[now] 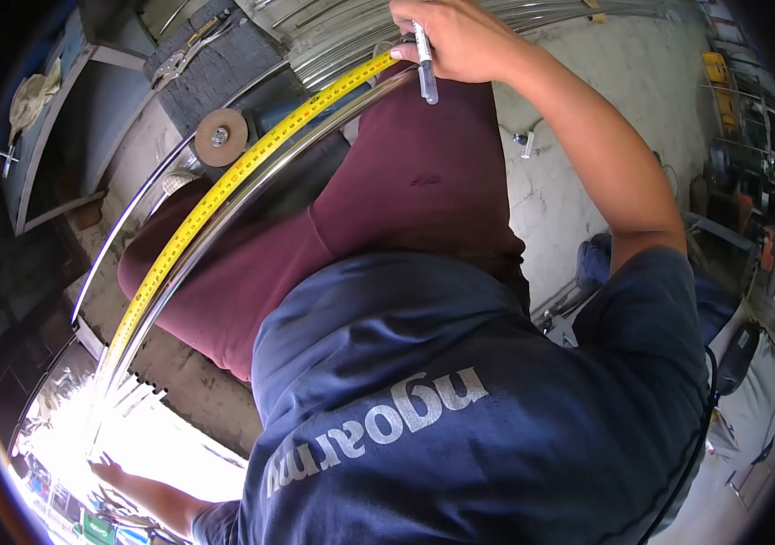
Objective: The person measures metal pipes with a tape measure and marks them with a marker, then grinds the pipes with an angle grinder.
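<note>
My right hand (437,41), at the top, is closed round a capped marker (425,64), with its fingertips at the upper end of a yellow tape measure (265,145). The tape lies stretched along a shiny metal tube (283,159) that crosses above my legs; the lens makes both look curved. At the lower left, my left hand (108,470) is near the far ends of tape and tube. Strong glare washes out its fingertips, so its grip is unclear.
A round disc (221,137) sits beside the tape, near a dark block (215,68) with pliers (183,59) on it. More metal tubes (351,45) lie behind my right hand. A metal cabinet (69,118) stands at the upper left. Tools and yellow cases (720,86) are at the right.
</note>
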Motion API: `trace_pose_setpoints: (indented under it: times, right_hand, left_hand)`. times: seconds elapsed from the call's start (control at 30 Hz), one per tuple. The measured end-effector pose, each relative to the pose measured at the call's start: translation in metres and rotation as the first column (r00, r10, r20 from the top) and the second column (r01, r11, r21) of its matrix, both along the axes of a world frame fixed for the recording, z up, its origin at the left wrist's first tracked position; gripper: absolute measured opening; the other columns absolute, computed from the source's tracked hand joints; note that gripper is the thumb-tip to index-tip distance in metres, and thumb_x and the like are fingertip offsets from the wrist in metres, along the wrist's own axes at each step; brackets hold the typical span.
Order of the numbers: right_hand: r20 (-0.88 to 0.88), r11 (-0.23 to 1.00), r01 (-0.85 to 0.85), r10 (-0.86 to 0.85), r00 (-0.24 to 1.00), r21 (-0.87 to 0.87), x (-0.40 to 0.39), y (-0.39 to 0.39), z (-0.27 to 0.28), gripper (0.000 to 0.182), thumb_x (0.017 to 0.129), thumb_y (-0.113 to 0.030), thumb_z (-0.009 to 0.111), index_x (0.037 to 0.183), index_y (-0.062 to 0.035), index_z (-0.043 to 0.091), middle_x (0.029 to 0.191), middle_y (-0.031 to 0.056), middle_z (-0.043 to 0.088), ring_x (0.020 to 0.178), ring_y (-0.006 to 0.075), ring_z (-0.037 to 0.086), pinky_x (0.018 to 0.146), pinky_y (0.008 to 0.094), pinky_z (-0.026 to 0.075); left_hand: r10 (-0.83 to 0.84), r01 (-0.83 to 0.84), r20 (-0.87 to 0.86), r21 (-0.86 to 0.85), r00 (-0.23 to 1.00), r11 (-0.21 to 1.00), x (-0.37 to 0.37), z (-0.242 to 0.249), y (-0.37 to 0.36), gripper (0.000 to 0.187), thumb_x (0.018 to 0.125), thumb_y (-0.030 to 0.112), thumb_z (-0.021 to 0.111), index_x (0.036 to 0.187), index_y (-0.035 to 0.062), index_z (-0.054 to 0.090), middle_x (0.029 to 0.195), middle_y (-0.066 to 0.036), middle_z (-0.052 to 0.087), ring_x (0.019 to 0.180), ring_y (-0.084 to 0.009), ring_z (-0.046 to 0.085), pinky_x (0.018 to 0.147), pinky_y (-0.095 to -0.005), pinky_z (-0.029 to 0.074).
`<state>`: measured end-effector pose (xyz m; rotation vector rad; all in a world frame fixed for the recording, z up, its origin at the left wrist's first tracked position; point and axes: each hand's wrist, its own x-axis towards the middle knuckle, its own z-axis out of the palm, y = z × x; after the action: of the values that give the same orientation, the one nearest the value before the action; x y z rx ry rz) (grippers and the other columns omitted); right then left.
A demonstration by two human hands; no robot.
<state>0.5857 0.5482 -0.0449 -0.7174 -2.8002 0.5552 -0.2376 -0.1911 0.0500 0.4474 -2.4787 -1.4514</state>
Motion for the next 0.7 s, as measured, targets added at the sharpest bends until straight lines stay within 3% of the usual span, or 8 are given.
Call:
trace_pose_setpoints:
  times: [0.27,0.33,0.37,0.4,0.47,0.5,0.57,0.7]
  right_hand:
    - [-0.016,0.999,-0.027,0.028,0.999,0.027,0.002,0.001,-0.001,0.037,0.095,-0.024,0.085,0.093,-0.0078,0.052,0.073,0.0175,0.066,0.070,0.0445,0.069,0.078,0.0512,0.050]
    - [0.013,1.000,-0.016,0.016,1.000,0.015,0.002,0.003,0.001,0.037,0.096,-0.025,0.085,0.093,-0.0081,0.052,0.073,0.0174,0.066,0.070,0.0435,0.069,0.081,0.0510,0.050]
    - [0.048,1.000,0.002,-0.002,0.999,0.000,0.005,0.003,0.002,0.037,0.097,-0.025,0.085,0.093,-0.0083,0.052,0.074,0.0172,0.066,0.071,0.0429,0.070,0.084,0.0510,0.050]
    - [0.083,1.000,0.018,-0.017,0.996,-0.012,0.005,0.003,0.002,0.038,0.097,-0.026,0.085,0.094,-0.0084,0.052,0.074,0.0171,0.067,0.072,0.0422,0.071,0.087,0.0510,0.050]
    - [0.097,0.993,0.079,-0.087,0.991,0.083,0.004,-0.006,-0.001,0.032,0.097,-0.025,0.086,0.101,-0.0095,0.058,0.083,0.0084,0.067,0.082,0.0334,0.062,0.093,0.0440,0.047]
    - [0.111,0.993,0.087,-0.095,0.989,0.079,0.007,-0.003,-0.001,0.032,0.097,-0.025,0.086,0.101,-0.0097,0.058,0.085,0.0082,0.068,0.083,0.0333,0.061,0.093,0.0438,0.047]
    - [0.110,0.994,0.098,-0.102,0.989,0.038,0.012,0.005,-0.002,0.031,0.097,-0.022,0.086,0.103,-0.0096,0.059,0.090,0.0081,0.070,0.088,0.0349,0.059,0.092,0.0447,0.047]
    - [0.153,0.987,0.154,-0.158,0.976,0.042,0.017,0.006,0.004,0.031,0.096,-0.019,0.087,0.102,-0.0075,0.059,0.094,0.0096,0.072,0.095,0.0379,0.058,0.091,0.0489,0.049]
  left_hand:
    - [0.068,-0.133,-0.124,-0.651,0.990,0.747,0.039,0.059,0.037,0.053,0.114,0.044,0.062,0.143,0.0013,0.072,0.147,-0.018,0.069,0.132,-0.0360,0.070,0.112,-0.0471,0.063]
    - [-0.231,-0.112,-0.442,-0.625,0.867,0.773,-0.021,0.052,0.006,0.037,0.098,0.043,0.079,0.112,0.0104,0.089,0.113,-0.004,0.085,0.100,-0.0267,0.078,0.091,-0.0433,0.062]
    - [-0.287,-0.164,-0.420,-0.764,0.861,0.624,0.011,0.056,0.041,0.033,0.102,0.037,0.079,0.118,0.0090,0.087,0.119,-0.007,0.084,0.105,-0.0264,0.079,0.094,-0.0406,0.063]
    - [-0.466,0.225,-0.379,-0.530,0.799,0.817,-0.025,0.043,0.019,0.035,0.107,0.033,0.077,0.130,0.0076,0.082,0.126,-0.008,0.083,0.111,-0.0250,0.078,0.097,-0.0386,0.063]
    - [-0.609,0.080,-0.363,-0.812,0.705,0.578,0.041,0.031,0.087,0.037,0.108,0.026,0.077,0.141,0.0078,0.076,0.133,-0.007,0.080,0.115,-0.0203,0.078,0.103,-0.0366,0.062]
    - [-0.628,0.215,-0.339,-0.739,0.700,0.639,0.070,0.021,0.119,0.043,0.109,0.032,0.076,0.145,0.0093,0.073,0.133,-0.006,0.080,0.121,-0.0215,0.076,0.113,-0.0397,0.057]
    - [-0.788,0.285,-0.109,-0.895,0.606,0.343,0.115,0.014,0.161,0.049,0.113,0.038,0.069,0.155,0.0125,0.065,0.158,-0.007,0.064,0.145,-0.0238,0.061,0.127,-0.0452,0.044]
    - [-0.946,0.623,0.069,-0.768,0.316,0.152,0.241,0.001,0.259,0.067,0.105,0.010,0.074,0.167,0.0133,0.047,0.166,-0.014,0.056,0.151,-0.0310,0.055,0.130,-0.0505,0.039]
